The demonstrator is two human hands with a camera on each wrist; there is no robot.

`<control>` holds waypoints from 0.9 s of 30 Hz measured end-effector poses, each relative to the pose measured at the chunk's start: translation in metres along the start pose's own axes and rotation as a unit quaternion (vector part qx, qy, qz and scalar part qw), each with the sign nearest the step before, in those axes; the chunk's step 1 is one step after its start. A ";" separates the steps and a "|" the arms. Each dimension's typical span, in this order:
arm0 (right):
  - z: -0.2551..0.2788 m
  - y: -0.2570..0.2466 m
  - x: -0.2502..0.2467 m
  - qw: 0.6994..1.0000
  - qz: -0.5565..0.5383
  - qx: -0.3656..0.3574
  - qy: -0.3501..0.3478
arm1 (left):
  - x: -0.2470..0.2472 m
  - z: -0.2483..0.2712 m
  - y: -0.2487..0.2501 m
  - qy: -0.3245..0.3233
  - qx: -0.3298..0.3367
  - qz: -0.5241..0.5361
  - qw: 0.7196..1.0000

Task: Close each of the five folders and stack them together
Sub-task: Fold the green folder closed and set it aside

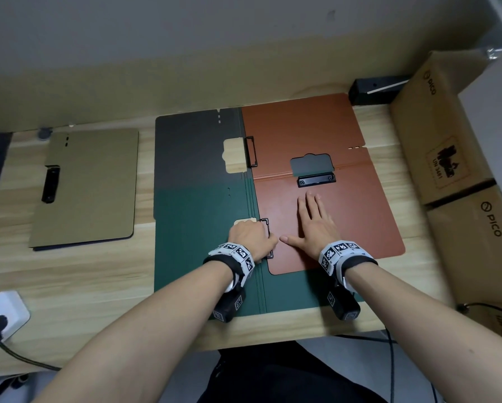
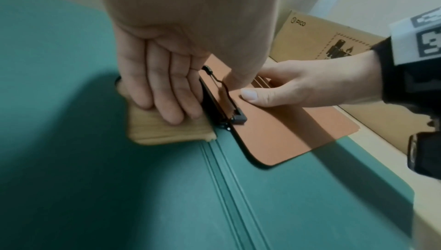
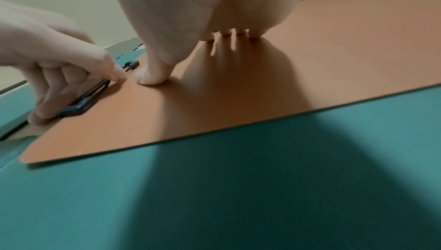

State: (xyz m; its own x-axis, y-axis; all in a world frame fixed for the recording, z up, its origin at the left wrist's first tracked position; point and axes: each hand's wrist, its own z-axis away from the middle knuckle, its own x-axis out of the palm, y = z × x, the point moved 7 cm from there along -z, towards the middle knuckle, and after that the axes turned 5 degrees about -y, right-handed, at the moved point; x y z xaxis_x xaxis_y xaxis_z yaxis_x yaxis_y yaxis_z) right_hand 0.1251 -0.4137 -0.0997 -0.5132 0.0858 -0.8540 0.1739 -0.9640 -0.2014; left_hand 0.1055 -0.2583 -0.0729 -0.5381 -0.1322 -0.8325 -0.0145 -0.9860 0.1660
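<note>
At frame centre: the green folder (image 1: 197, 245) lies open and flat, its spine running from the near desk edge away from the person.
Over its right leaf: the brown folder (image 1: 316, 135), also open, its lower left edge tucked at the green folder's wire clip (image 1: 268, 228).
Left hand (image 1: 251, 237): fingers curled, pressing the clip's tan tab (image 2: 152, 127), thumb at the wire.
Right hand (image 1: 312, 225): flat, fingers straight, palm down on the brown folder, holding nothing.
Key relation: the clip sits directly under the left hand; the brown sheet extends rightward under the right hand, likely to slide free.
Upper left: a tan folder (image 1: 90, 184), closed, well apart.
</note>
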 end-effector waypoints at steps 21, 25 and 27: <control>0.001 0.003 0.000 0.999 0.031 -0.013 -0.006 | 0.012 0.030 -0.047 -0.024 -0.061 0.059 0.996; 0.001 -0.001 -0.005 0.999 0.035 -0.001 -0.022 | 0.008 0.036 -0.057 -0.006 -0.053 0.037 0.998; 0.003 -0.006 -0.009 0.999 0.036 0.008 -0.028 | 0.002 0.046 -0.073 0.005 -0.059 0.055 0.997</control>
State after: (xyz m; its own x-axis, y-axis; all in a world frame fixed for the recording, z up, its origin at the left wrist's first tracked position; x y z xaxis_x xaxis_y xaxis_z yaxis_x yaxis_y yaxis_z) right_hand 0.1261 -0.4099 -0.0889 -0.5460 0.0032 -0.8378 0.1984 -0.9711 -0.1330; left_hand 0.0671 -0.1820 -0.0622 -0.5230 -0.2409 -0.8176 0.1441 -0.9704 0.1937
